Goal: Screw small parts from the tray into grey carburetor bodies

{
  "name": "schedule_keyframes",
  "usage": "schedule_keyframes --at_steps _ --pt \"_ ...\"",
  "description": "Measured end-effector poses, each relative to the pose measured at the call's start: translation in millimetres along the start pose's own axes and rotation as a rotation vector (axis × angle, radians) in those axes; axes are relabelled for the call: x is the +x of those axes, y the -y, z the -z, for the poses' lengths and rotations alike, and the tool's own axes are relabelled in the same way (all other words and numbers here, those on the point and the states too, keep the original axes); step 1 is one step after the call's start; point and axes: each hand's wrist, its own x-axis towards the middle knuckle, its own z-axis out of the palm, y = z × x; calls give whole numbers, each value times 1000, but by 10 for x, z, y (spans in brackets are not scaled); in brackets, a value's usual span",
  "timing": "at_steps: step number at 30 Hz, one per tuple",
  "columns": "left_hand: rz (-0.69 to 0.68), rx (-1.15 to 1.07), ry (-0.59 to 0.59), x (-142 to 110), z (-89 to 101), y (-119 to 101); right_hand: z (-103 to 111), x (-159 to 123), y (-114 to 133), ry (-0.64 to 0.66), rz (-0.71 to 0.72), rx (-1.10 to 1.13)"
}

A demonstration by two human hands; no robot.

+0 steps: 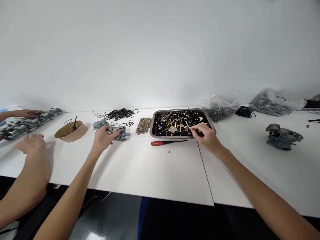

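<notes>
My left hand (104, 136) is closed on a grey metal carburetor (122, 134), held at the table surface. Just behind that hand lies another grey carburetor piece (100, 124). My right hand (205, 135) reaches over the front right rim of a metal tray (182, 136), its fingertips pinched together among small black and brass-coloured parts (172, 123). A thin light piece shows by those fingertips, but whether they grip it is unclear. In front of the tray lies a screwdriver (162, 143) with a red handle. Small brass fittings (143, 126) are heaped left of the tray.
Black rubber rings (120, 114) are piled near the wall. A cardboard bowl (72, 136) holds another screwdriver (74, 125). A co-worker's hands (32, 143) are at far left beside rows of carburetors (25, 125). One carburetor (283, 138) and plastic bags of parts (272, 101) lie right.
</notes>
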Motion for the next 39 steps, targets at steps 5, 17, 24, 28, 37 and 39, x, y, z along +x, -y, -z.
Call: schedule_keyframes --at_steps 5,17,24,28,37,39 --pt "-41 -454 371 -569 -106 -305 -35 0 37 24 -5 47" --pt "-88 -713 901 -1093 -689 -1111 -60 10 748 659 -292 667" --pt "-181 -740 999 -1036 -858 -1183 60 84 641 575 -308 658" --pt "-265 -876 1037 -991 -939 -1231 190 134 644 567 -297 736" --pt "-619 -650 1083 -481 -763 -1450 373 142 610 602 -202 564" --pt "-558 -824 826 -326 -763 -1383 372 125 617 634 -194 493"
